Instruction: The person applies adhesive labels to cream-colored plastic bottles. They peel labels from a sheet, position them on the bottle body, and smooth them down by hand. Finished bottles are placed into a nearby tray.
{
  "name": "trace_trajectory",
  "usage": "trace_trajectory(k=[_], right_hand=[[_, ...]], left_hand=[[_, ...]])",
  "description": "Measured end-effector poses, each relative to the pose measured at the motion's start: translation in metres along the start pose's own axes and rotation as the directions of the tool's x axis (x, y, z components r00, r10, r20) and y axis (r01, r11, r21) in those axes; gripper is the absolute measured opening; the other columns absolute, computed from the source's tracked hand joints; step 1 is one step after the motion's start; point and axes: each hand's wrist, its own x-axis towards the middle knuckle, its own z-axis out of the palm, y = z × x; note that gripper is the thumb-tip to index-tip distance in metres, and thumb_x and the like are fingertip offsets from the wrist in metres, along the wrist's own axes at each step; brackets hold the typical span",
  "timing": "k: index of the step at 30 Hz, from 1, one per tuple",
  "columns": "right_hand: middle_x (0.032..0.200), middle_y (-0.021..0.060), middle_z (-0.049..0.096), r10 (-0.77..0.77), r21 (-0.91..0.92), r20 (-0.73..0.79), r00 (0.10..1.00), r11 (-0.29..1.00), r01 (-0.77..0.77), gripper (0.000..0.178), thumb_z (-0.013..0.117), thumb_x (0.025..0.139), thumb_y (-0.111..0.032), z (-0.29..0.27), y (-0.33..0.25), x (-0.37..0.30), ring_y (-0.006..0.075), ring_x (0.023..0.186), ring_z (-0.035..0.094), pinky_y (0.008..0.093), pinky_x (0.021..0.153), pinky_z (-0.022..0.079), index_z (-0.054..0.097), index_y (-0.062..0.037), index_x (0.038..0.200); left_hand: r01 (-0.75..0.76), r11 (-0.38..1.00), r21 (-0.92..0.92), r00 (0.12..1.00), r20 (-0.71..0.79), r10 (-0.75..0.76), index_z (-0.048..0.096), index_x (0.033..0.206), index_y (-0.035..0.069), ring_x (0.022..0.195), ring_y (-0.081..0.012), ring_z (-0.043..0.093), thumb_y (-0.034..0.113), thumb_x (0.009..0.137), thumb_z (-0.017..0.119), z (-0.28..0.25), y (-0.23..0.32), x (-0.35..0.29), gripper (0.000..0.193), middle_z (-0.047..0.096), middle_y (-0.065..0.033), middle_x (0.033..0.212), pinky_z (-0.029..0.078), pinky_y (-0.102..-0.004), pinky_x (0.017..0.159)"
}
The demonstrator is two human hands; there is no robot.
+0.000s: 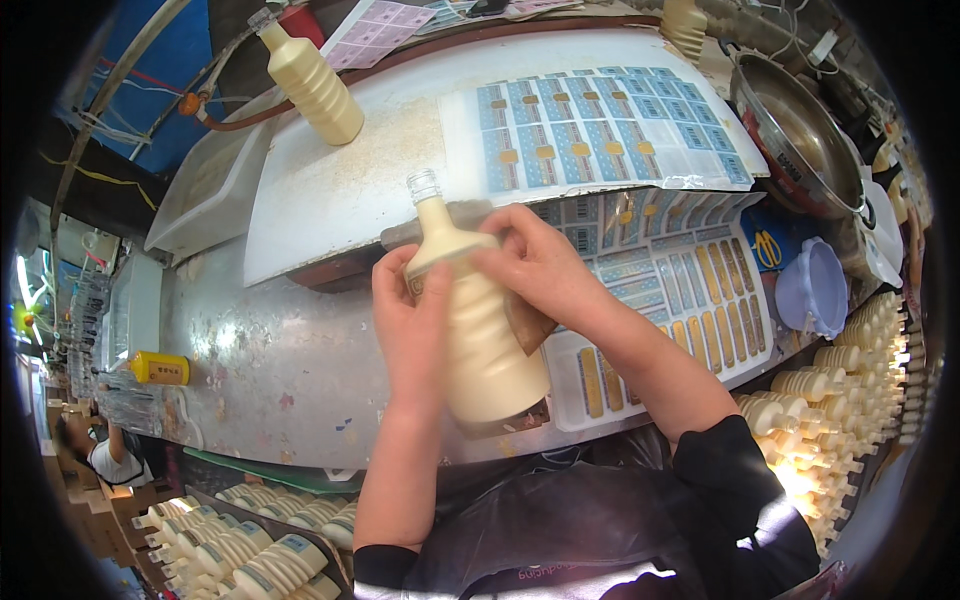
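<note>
A cream-coloured ribbed bottle [495, 355] with a clear, threaded glass neck leans in front of me, its neck pointing away. My left hand [415, 320] wraps its left shoulder, thumb lying along the front. On the other side, my right hand [535, 265] has its fingers curled and pressed to the right shoulder; whether a label is under them I cannot make out. A brown flap [530, 325] shows behind the bottle. Blue sticker sheets [560, 130] lie on the white board [400, 120] beyond my hands. Sheets with gold strips [715, 335] spread beside my right forearm.
Another cream bottle [315, 90] stands at the board's far left. A large metal pan [800, 130], yellow scissors [767, 250] and a lilac bucket [812, 290] are to the right. A yellow squeeze bottle [160, 368] sits left. Many cream bottles [270, 560] fill both lower corners.
</note>
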Motion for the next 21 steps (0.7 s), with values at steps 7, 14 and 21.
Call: trace_trajectory(k=[7, 14, 21], right_hand=[[0.076, 0.0, 0.058, 0.016, 0.081, 0.037, 0.999, 0.997, -0.018, 0.036, 0.074, 0.093, -0.028, -0.001, 0.004, 0.001, 0.0073, 0.067, 0.055, 0.0252, 0.06, 0.044, 0.06, -0.0042, 0.117], [0.077, -0.0019, 0.058, 0.017, 0.069, 0.056, 0.998, 0.997, -0.021, 0.032, 0.071, 0.097, -0.027, -0.002, 0.005, 0.002, 0.004, 0.067, 0.053, 0.0223, 0.058, 0.044, 0.059, -0.0062, 0.118], [0.089, 0.0016, 0.066, 0.008, 0.359, 0.115, 0.993, 0.932, -0.049, 0.023, 0.065, 0.102, -0.024, -0.004, 0.021, 0.008, 0.0063, 0.081, 0.061, 0.0226, 0.067, 0.049, 0.059, -0.0084, 0.119]], left_hand=[[0.004, 1.0, -0.026, 1.0, -0.003, -0.004, 0.052, 0.129, 0.0, 0.103, -0.0142, 0.061, 0.012, 0.099, 0.07, 0.0, -0.002, 0.002, 0.037, 0.063, -0.0106, 0.116, 0.053, -0.0287, 0.09], [0.014, 0.999, -0.043, 1.0, -0.019, -0.015, 0.051, 0.129, -0.001, 0.103, -0.0147, 0.062, 0.011, 0.1, 0.067, 0.002, 0.0, 0.002, 0.035, 0.063, -0.0115, 0.118, 0.053, -0.0289, 0.09], [0.017, 0.999, -0.043, 0.999, -0.035, -0.018, 0.051, 0.13, 0.0, 0.103, -0.0139, 0.061, 0.011, 0.101, 0.065, 0.003, -0.001, 0.0, 0.034, 0.064, -0.0107, 0.117, 0.052, -0.0288, 0.09]])
